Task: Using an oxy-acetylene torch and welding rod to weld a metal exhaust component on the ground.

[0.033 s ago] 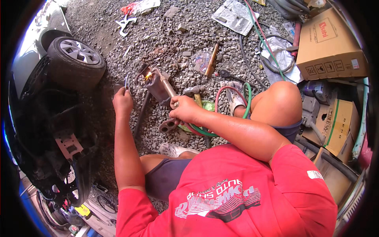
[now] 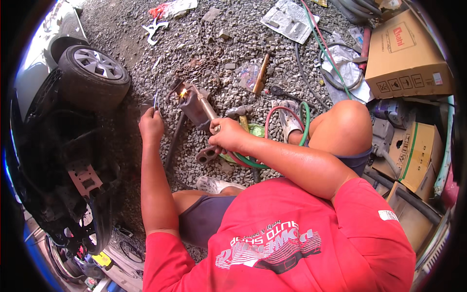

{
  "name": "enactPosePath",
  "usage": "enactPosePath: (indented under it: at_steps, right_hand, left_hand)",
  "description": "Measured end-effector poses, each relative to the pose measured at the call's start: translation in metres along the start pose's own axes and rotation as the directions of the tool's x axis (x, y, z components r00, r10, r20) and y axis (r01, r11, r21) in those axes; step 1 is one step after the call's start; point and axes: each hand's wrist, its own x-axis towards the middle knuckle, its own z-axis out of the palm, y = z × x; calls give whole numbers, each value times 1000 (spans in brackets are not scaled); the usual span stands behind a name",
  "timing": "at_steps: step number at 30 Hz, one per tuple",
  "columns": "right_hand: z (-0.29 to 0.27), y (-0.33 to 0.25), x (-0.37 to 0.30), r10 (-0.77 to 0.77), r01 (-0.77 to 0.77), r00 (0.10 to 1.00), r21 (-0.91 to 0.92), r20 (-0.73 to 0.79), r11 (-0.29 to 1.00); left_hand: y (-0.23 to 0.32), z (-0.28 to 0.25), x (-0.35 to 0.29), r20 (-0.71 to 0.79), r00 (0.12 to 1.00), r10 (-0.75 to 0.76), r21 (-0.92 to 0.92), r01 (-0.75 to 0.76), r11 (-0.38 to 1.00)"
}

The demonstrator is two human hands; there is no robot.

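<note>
My right hand (image 2: 227, 134) is closed around the brass-coloured handle of a gas torch (image 2: 208, 108). Its bent tip points at a small bright flame or glow (image 2: 183, 92) on a dark metal pipe part (image 2: 195, 111). A rusty flange with holes (image 2: 206, 155) shows just below that hand. To the left of the glow, my left hand (image 2: 152, 126) pinches a thin, bright metal rod (image 2: 155, 100). A dark flat piece (image 2: 146, 105) lies at its fingertips; whether it is held cannot be made out. Red and green hoses (image 2: 305, 117) loop beside my right hand.
A car wheel (image 2: 95, 73) and dark underbody stand at left. On the gravel (image 2: 194, 58) lie a hammer (image 2: 238, 112), a ratchet (image 2: 283, 91), a rusty chain (image 2: 199, 68), a wooden stick (image 2: 261, 73) and paper (image 2: 289, 20). Cardboard boxes (image 2: 408, 61) sit at right.
The glow at the torch tip looks slightly brighter and rounder. Both hands stay in place.
</note>
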Motion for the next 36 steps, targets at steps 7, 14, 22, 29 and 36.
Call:
enactPosePath:
  at_steps: [7, 14, 22, 29, 36]
  right_hand:
    - [-1, -3, -3, 15, -15, 1000, 12, 14, 1000]
    - [-1, -4, -4, 15, -16, 1000, 18, 16, 1000]
    - [0, -2, -3, 11, -11, 1000, 25, 10, 1000]
    - [-1, -4, -5, 17, -17, 1000, 10, 2, 1000]
    - [4, -5, -4, 16, -16, 1000, -5, 4, 1000]
  left_hand:
    - [1, 0, 0, 0, 1000, 3, 12, -3, 1000]
    - [2, 1, 0, -1, 1000, 6, 21, -6, 1000]
    - [1, 0, 0, -5, 1000, 24, 24, -24, 999]
    - [18, -4, -9, 41, 998, -48, -29, 50, 998]
    - [1, -4, -1, -22, 999, 34, 28, -33, 999]
